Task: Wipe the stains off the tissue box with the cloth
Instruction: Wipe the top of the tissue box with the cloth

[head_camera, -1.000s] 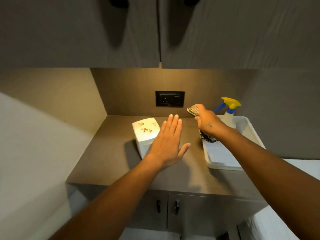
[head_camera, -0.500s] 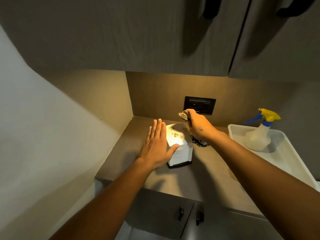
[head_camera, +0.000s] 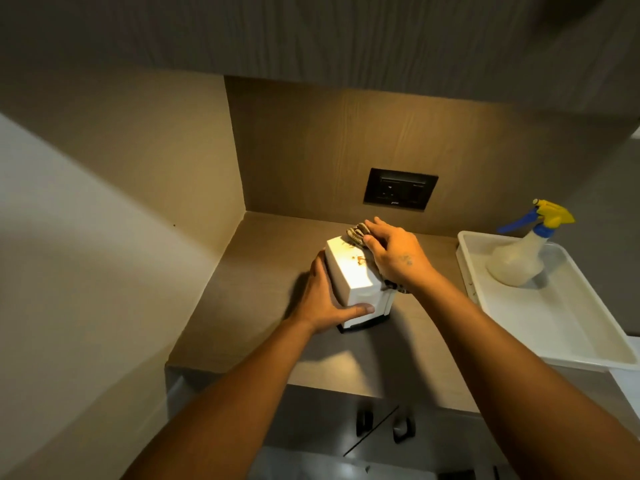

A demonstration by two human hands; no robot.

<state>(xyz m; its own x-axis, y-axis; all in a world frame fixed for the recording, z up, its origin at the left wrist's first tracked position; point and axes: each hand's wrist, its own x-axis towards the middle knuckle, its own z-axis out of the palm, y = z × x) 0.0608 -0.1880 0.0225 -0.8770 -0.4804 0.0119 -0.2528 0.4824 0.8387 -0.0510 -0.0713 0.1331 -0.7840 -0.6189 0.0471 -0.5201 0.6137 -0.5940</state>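
A white tissue box point(head_camera: 349, 271) with a dark base stands on the brown counter point(head_camera: 263, 327), with brown stains on its top. My left hand point(head_camera: 323, 301) grips its left side, thumb across the front face. My right hand point(head_camera: 394, 256) presses a patterned cloth point(head_camera: 356, 233) onto the far right part of the box top. One end of the cloth pokes out beyond my fingers and another hangs below my wrist. Some stains still show beside the cloth.
A white tray point(head_camera: 540, 327) sits at the right of the counter with a spray bottle point(head_camera: 523, 251) with a yellow and blue trigger in it. A black wall socket point(head_camera: 400, 194) is behind the box. Cabinets hang overhead, and cabinet doors with dark handles point(head_camera: 384, 424) lie below.
My left hand has closed on the side of the box. My right hand has come down from above the box and set the cloth on its top. The camera has moved closer.
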